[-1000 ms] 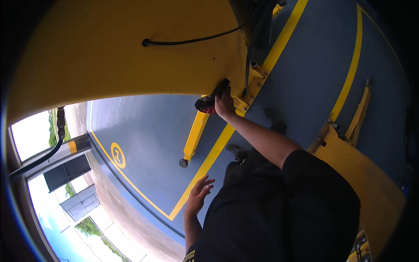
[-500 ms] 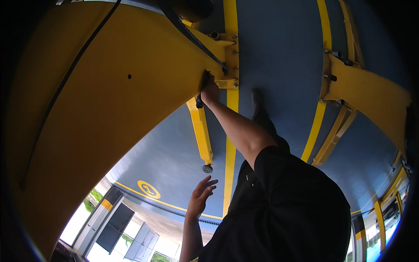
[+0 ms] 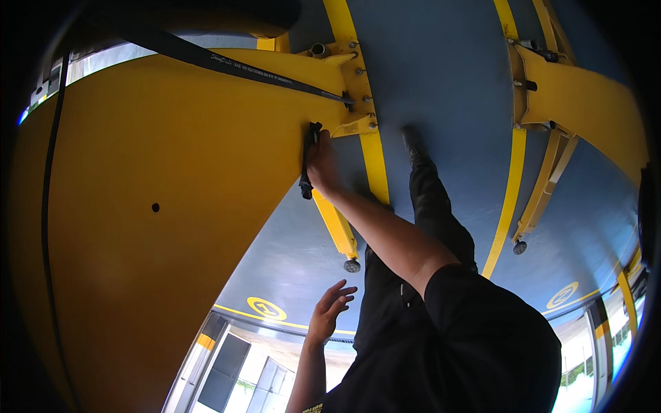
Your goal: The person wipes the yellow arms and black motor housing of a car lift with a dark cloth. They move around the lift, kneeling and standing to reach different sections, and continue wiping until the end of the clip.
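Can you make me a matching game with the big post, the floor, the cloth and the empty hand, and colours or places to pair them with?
Things:
1. big post
2. floor
3. cloth
4. left hand

Colours or places:
A. dark, pressed on the post's edge by the right hand
B. blue with yellow lines
C. open in the air, holding nothing
D. yellow, with a black hose across it

Pairs: 1-D, 2-B, 3-A, 4-C
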A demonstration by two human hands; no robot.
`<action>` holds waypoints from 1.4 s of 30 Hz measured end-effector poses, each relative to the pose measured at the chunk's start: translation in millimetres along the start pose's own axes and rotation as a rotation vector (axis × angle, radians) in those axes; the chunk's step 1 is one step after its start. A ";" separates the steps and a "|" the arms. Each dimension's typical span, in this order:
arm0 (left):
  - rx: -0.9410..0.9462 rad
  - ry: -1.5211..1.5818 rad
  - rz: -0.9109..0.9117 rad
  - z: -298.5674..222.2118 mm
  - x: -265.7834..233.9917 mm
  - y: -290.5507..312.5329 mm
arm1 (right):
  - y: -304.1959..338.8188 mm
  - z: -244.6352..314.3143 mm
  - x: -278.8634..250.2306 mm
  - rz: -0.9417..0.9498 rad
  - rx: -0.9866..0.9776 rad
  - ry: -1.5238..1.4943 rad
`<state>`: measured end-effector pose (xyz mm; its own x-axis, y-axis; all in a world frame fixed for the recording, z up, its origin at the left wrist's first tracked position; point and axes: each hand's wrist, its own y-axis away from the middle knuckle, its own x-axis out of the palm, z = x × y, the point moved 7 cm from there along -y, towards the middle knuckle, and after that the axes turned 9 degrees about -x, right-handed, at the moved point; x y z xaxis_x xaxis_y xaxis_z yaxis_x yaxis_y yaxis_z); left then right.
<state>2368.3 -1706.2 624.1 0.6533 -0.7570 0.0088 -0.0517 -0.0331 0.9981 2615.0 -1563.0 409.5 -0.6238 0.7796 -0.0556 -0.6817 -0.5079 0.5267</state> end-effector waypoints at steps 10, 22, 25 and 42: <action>0.125 -0.450 -0.027 -13.6 -94.9 2.4 | 31.5 53.4 -21.0 -0.031 -0.004 -0.061; 0.047 -0.600 -0.026 13.2 -167.3 -29.6 | 142.0 171.7 -7.7 -0.397 -0.649 -0.245; -0.011 -0.571 -0.032 27.9 -174.5 -29.7 | 89.0 79.2 -2.5 -0.493 -0.365 -0.312; 0.070 -0.499 0.030 78.8 -178.6 -16.0 | 34.0 18.2 -5.2 -0.239 -0.023 -0.019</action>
<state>2192.9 -1621.8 601.8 0.2107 -0.9775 -0.0103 -0.1269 -0.0378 0.9912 2602.0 -1577.7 443.1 -0.4363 0.8854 -0.1606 -0.8178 -0.3157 0.4812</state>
